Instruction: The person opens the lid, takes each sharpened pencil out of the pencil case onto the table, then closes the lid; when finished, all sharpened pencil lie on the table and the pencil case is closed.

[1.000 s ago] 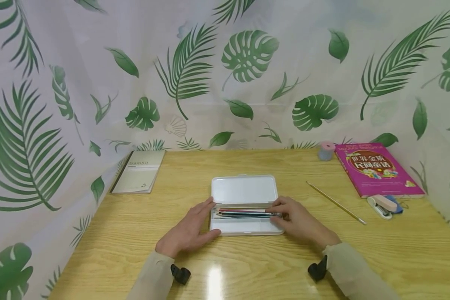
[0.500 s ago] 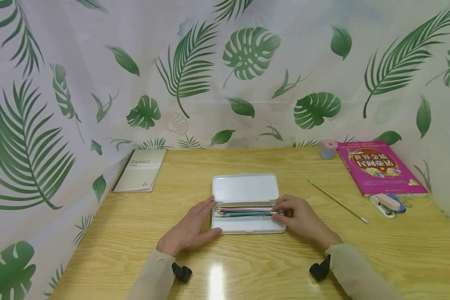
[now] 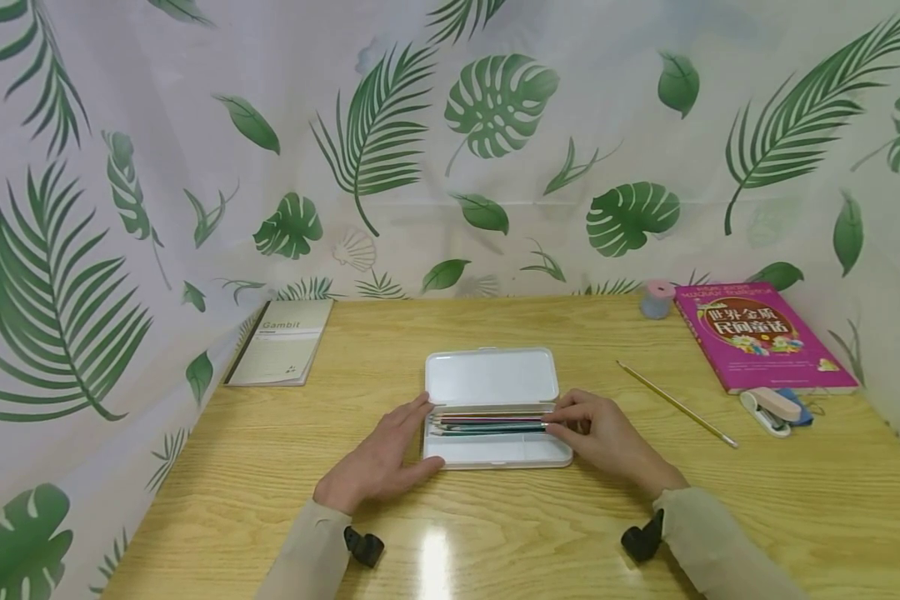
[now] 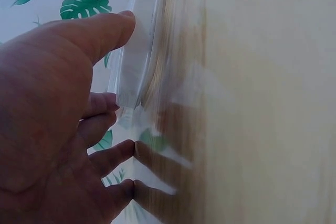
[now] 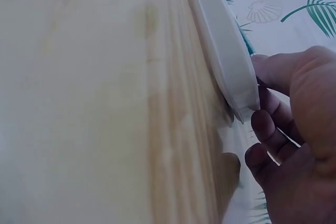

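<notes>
In the head view an open white pencil case (image 3: pixel 491 375) lies mid-table, lid back. Several coloured pencils (image 3: pixel 487 423) lie lengthwise in its rear part, tips to the left. My left hand (image 3: pixel 375 458) spans the case's left end, with the thumb on the front corner and the fingers near the hinge; in the left wrist view the lower fingertips touch the table. At the right end, my right hand (image 3: pixel 600 437) pinches the pencils' ends between thumb and fingers. How many it pinches is hidden. Its lower fingers stay outside the case in the right wrist view.
A yellow pencil (image 3: pixel 675 402) lies right of the case. Beyond it are a pink book (image 3: pixel 765 342), a stapler (image 3: pixel 768 412) with something blue beside it, and a small pink-and-blue container (image 3: pixel 656 300). A notebook (image 3: pixel 281 342) sits at the back left.
The pencils have shifted slightly inside the case and lie more nearly parallel. My right fingertips have moved a little at the pencil ends. My left hand stays in place on the case.
</notes>
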`<state>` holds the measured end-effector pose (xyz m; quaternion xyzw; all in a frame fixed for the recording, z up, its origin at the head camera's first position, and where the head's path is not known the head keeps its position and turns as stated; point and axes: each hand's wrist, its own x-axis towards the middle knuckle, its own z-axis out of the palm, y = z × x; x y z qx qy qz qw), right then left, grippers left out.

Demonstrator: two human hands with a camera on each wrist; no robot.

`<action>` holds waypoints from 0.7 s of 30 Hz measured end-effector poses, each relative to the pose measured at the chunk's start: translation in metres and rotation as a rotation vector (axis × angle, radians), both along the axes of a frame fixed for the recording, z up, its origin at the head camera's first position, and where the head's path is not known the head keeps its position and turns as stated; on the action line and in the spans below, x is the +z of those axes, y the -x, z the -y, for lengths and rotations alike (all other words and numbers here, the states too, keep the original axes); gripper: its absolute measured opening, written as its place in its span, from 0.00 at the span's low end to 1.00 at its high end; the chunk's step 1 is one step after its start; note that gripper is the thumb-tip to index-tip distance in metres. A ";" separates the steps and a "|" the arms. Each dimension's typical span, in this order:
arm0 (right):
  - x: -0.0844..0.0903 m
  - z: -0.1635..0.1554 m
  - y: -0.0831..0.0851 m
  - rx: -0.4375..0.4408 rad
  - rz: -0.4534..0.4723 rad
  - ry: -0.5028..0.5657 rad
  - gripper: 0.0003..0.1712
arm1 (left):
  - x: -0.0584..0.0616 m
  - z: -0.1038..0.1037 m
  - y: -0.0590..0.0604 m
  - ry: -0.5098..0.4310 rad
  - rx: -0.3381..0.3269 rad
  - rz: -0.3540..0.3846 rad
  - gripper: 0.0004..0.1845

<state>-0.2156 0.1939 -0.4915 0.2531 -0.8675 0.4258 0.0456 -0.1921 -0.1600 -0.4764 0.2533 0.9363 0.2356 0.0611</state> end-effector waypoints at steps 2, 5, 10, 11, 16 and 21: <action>0.001 -0.002 0.000 -0.001 0.005 0.002 0.06 | 0.001 -0.001 0.000 -0.009 -0.009 -0.010 0.44; 0.002 -0.004 -0.001 -0.005 0.019 -0.001 0.06 | 0.001 -0.002 0.000 -0.009 -0.010 -0.013 0.45; 0.009 -0.006 -0.006 -0.018 0.072 0.027 0.07 | 0.000 -0.002 0.000 -0.007 -0.004 -0.005 0.44; 0.010 -0.007 -0.007 -0.019 0.075 0.039 0.07 | 0.000 -0.002 0.000 -0.009 -0.004 -0.003 0.44; 0.004 -0.019 -0.009 -0.037 0.063 0.088 0.06 | 0.001 -0.001 -0.001 -0.011 -0.004 0.007 0.44; 0.011 -0.042 -0.022 -0.102 0.063 0.117 0.06 | 0.001 -0.002 -0.002 -0.008 0.003 0.020 0.44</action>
